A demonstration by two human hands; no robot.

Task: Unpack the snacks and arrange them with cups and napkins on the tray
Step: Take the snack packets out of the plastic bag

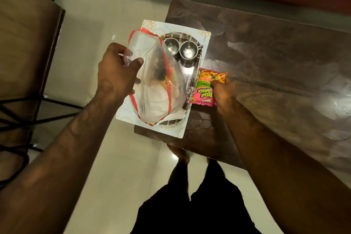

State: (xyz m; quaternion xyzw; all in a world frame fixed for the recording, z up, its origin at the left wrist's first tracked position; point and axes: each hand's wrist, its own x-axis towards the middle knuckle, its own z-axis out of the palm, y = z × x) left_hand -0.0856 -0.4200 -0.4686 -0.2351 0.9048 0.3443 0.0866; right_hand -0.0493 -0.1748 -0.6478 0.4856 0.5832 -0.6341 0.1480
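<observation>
My left hand (117, 74) held the plastic bag (155, 89) up over the tray (150, 24) (cups (188, 50) stood inside), freeing my right hand (223, 93) to grip the snack packet (206, 86) on the table (266, 62) just beside it.

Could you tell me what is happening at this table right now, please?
A person is unpacking snacks. Their left hand holds a clear plastic bag with red trim above the tray, and something still seems to be inside the bag. Their right hand grips a pink snack packet, which lies on the table just beside the tray's right edge. Two steel cups already stand side by side on the tray.
</observation>
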